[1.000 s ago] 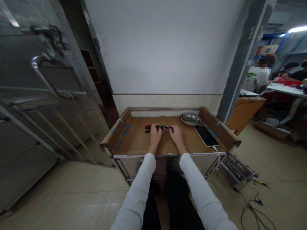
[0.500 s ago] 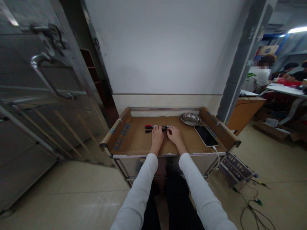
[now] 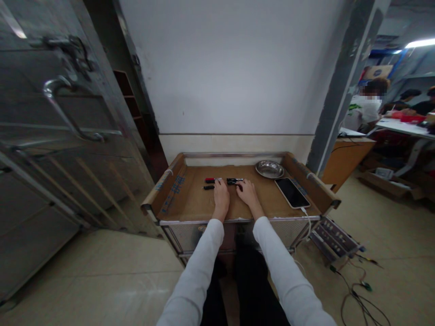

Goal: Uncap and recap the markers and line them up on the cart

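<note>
Thin black pens and a red-and-black pen lie across the brown cardboard lining of a cart top. My left hand has its fingers closed around a black pen, whose narrow tip sticks out to the left. Just beyond those fingers is the red-and-black pen, its right end partly behind them. My right hand pinches at a dark pen-like piece between the two hands. Fingers cover part of this piece, and I cannot tell whether it is one pen or two side by side.
A round metal dish stands at the back right of the cardboard. Nearer lies a phone with a white cable hanging over the edge. Raised cardboard sides border the cart. A box with wires sits on the floor at right.
My left hand has shifted slightly left with the black pen, widening the gap between my hands. More of the dark piece beside my right fingers shows. My right hand has hardly moved.
</note>
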Motion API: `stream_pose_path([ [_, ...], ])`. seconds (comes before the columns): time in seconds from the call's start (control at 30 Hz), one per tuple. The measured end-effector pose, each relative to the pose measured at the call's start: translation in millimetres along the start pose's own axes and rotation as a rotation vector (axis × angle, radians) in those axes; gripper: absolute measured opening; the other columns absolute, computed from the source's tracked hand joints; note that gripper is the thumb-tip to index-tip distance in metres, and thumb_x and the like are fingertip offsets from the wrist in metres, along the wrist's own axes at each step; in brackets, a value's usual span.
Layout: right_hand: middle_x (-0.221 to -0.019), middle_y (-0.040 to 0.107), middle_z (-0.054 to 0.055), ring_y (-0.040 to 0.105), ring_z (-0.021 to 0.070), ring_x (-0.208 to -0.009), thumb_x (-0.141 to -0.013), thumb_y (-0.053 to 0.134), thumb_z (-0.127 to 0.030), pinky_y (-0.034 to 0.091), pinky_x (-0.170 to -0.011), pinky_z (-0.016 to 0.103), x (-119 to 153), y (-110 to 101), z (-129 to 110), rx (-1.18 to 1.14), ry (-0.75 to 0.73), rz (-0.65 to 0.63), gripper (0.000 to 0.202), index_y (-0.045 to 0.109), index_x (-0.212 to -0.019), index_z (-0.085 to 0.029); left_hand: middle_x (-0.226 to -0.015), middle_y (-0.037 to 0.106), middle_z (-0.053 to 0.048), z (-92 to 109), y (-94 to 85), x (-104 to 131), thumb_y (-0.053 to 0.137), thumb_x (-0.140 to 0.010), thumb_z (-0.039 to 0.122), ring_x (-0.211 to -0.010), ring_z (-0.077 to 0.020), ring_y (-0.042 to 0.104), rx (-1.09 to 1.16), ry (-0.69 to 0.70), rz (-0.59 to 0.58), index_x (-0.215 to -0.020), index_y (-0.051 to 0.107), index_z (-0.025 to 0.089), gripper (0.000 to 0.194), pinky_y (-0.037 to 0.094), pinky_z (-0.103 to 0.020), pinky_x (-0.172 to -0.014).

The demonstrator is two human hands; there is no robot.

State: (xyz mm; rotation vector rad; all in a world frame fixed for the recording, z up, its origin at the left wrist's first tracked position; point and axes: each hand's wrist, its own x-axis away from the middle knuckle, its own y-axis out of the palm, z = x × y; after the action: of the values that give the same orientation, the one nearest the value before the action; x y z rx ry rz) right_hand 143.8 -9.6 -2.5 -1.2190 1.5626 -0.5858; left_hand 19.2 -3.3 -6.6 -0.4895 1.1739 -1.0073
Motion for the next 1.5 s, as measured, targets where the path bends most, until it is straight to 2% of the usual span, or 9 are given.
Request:
stream_pose_path([
  [0.2, -0.106, 0.060, 0.010, 0.050, 0.0225, -0.101, -0.086, 0.047, -0.020, 0.034, -0.088, 0.033, -0.1, -1.1, 1.6, 0.052, 0.067, 0.045, 0.026, 0.063, -0.106, -0.020, -0.102, 0.059, -0.009, -0.3, 2.5, -4.1, 0.036, -0.088, 0.005, -0.100, -0.0184, 0.057, 0.295, 0.209, -0.067, -0.101, 0.053, 0.016, 0.024, 0.046, -0.036, -0.092],
  [0.37, -0.108, 0.058, 0.010, 0.049, 0.0230, -0.103, -0.084, 0.047, -0.017, 0.034, -0.087, 0.033, 1.0, 1.1, 3.0, 0.059, 0.080, 0.035, 0.027, 0.062, -0.107, -0.021, -0.101, 0.060, -0.006, 2.2, 1.7, -4.1, 0.041, -0.089, 0.008, -0.099, -0.0172, 0.059, 0.392, 0.288, -0.194, -0.104, 0.053, 0.018, 0.021, 0.048, -0.034, -0.090],
  [0.53, -0.106, 0.059, 0.009, 0.049, 0.0223, -0.100, -0.084, 0.045, -0.014, 0.034, -0.087, 0.032, 2.0, 0.2, 1.7, 0.064, 0.099, 0.076, 0.024, 0.062, -0.099, -0.019, -0.112, 0.050, -0.008, 3.4, 3.5, -5.3, 0.046, -0.087, 0.008, -0.099, -0.0157, 0.058, 0.344, 0.223, -0.192, -0.104, 0.051, 0.017, 0.020, 0.048, -0.030, -0.086],
  [0.73, -0.101, 0.060, 0.009, 0.050, 0.0215, -0.097, -0.084, 0.043, -0.014, 0.034, -0.086, 0.032, 2.5, -2.3, 1.8, 0.051, 0.129, 0.066, 0.020, 0.062, -0.090, -0.018, -0.101, 0.048, -0.008, 1.5, 2.1, -6.8, 0.058, -0.083, 0.013, -0.099, -0.0200, 0.053, 0.190, 0.141, -0.053, -0.090, 0.051, 0.015, 0.010, 0.044, -0.036, -0.088],
  [0.87, -0.103, 0.059, 0.009, 0.050, 0.0218, -0.098, -0.085, 0.043, -0.015, 0.034, -0.086, 0.032, 2.6, -0.3, 2.5, 0.072, 0.126, 0.059, 0.021, 0.062, -0.093, -0.018, -0.097, 0.050, -0.008, 1.6, 0.1, -7.2, 0.059, -0.083, 0.015, -0.094, -0.0199, 0.052, 0.135, 0.108, -0.057, -0.087, 0.053, 0.014, 0.007, 0.043, -0.036, -0.086],
  [1.0, -0.104, 0.059, 0.010, 0.049, 0.0218, -0.098, -0.084, 0.043, -0.014, 0.033, -0.087, 0.032, 2.6, 0.9, 3.1, 0.083, 0.123, 0.045, 0.023, 0.062, -0.096, -0.018, -0.095, 0.053, -0.008, 1.4, 0.6, -8.1, 0.054, -0.086, 0.016, -0.093, -0.0197, 0.052, 0.129, 0.133, -0.075, -0.086, 0.056, 0.015, 0.002, 0.042, -0.036, -0.087],
  [1.13, -0.104, 0.059, 0.010, 0.048, 0.0224, -0.101, -0.084, 0.043, -0.014, 0.033, -0.088, 0.032, 2.8, 0.4, 3.2, 0.087, 0.109, 0.037, 0.023, 0.062, -0.097, -0.018, -0.094, 0.056, -0.009, 0.9, -0.1, -8.3, 0.048, -0.088, 0.014, -0.096, -0.0210, 0.051, 0.098, 0.165, -0.072, -0.088, 0.058, 0.015, 0.010, 0.040, -0.037, -0.090],
  [1.27, -0.104, 0.060, 0.011, 0.049, 0.0226, -0.100, -0.084, 0.043, -0.014, 0.033, -0.088, 0.033, 2.8, 0.6, 3.2, 0.069, 0.114, 0.047, 0.023, 0.063, -0.095, -0.018, -0.095, 0.057, -0.009, 1.9, -2.4, -7.2, 0.049, -0.087, 0.015, -0.095, -0.0207, 0.052, 0.083, 0.164, -0.047, -0.091, 0.056, 0.015, 0.008, 0.041, -0.037, -0.090],
  [1.5, -0.103, 0.060, 0.011, 0.050, 0.0226, -0.099, -0.085, 0.043, -0.015, 0.034, -0.087, 0.034, 2.1, 1.5, 4.1, 0.073, 0.149, 0.061, 0.022, 0.063, -0.093, -0.018, -0.092, 0.056, -0.009, 3.1, -1.7, -5.5, 0.048, -0.088, 0.017, -0.095, -0.0209, 0.053, 0.092, 0.197, -0.111, -0.087, 0.056, 0.016, 0.008, 0.042, -0.037, -0.089],
])
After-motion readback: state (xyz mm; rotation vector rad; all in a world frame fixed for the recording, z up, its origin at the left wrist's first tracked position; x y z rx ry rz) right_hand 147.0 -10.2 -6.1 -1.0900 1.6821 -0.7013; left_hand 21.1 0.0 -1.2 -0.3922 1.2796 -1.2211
